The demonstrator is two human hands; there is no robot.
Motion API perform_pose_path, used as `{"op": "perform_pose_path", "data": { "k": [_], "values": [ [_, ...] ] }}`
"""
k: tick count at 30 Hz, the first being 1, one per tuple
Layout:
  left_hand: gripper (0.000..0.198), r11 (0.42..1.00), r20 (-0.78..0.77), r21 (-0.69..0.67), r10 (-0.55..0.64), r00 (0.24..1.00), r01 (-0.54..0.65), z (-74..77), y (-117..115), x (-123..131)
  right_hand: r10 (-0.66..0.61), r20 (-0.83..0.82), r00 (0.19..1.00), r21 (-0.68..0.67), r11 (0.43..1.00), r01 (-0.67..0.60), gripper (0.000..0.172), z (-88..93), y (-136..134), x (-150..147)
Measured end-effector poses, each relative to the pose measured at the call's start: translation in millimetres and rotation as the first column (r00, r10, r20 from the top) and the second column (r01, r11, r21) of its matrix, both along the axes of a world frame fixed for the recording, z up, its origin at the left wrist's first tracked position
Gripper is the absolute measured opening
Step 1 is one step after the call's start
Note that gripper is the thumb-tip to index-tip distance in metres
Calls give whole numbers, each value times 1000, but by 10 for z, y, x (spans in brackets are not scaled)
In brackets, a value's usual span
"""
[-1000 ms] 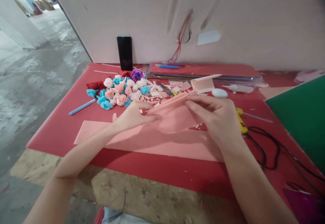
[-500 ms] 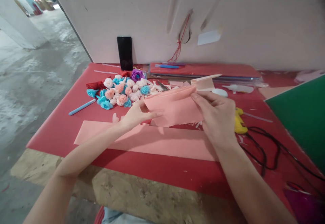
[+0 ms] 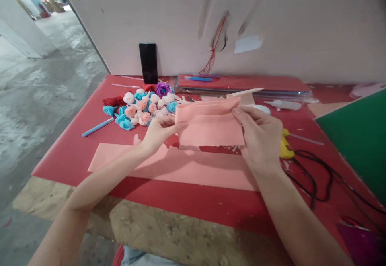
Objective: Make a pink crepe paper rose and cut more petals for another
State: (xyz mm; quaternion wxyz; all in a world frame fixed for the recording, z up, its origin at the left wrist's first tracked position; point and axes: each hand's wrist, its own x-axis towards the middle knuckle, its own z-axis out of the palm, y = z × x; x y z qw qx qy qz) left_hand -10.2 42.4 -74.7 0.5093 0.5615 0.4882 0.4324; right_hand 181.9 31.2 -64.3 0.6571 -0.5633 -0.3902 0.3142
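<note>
I hold a folded piece of pink crepe paper (image 3: 209,123) upright above the red table cover (image 3: 75,153). My left hand (image 3: 159,131) pinches its left edge and my right hand (image 3: 262,137) grips its right edge with fingers closed. Below it a long pink paper strip (image 3: 181,167) lies flat on the cover. A pile of small paper roses (image 3: 144,107) in pink, blue, white, red and purple lies behind my left hand.
A black phone (image 3: 148,63) leans on the wall. A blue pen (image 3: 97,127) lies at left. A yellow glue gun (image 3: 285,145) with black cable (image 3: 316,177) sits by my right hand. A green sheet (image 3: 358,137) stands at right. Paper scraps litter the middle.
The folded pink paper has been lifted off the table and turned upright between both hands; the hands rose slightly with it.
</note>
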Motion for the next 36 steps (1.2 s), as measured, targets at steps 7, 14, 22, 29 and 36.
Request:
{"op": "perform_pose_path", "data": {
  "k": [7, 14, 22, 29, 36],
  "values": [
    [27, 999, -88, 49, 26, 996, -22, -20, 13, -34, -53, -8, 999, 47, 997, 53, 8, 63, -37, -60],
    [29, 997, 90, 69, 21, 996, -28, -13, 20, -2, -57, -14, 998, 54, 997, 57, 9, 38, -35, -32],
    [23, 984, 125, 130, 102, 987, -118, -42, 11, 8, -107, 12, 994, 67, 992, 106, 7, 71, -36, -44],
    [28, 982, 297, 170, 30, 954, -84, -18, -40, 60, -115, -5, 993, 57, 992, 115, 6, 49, -22, -27],
    [13, 982, 161, 188, -11, 987, -20, 32, -116, 60, -107, -33, 994, 46, 993, 108, 7, 35, -12, -33]
  ]
}}
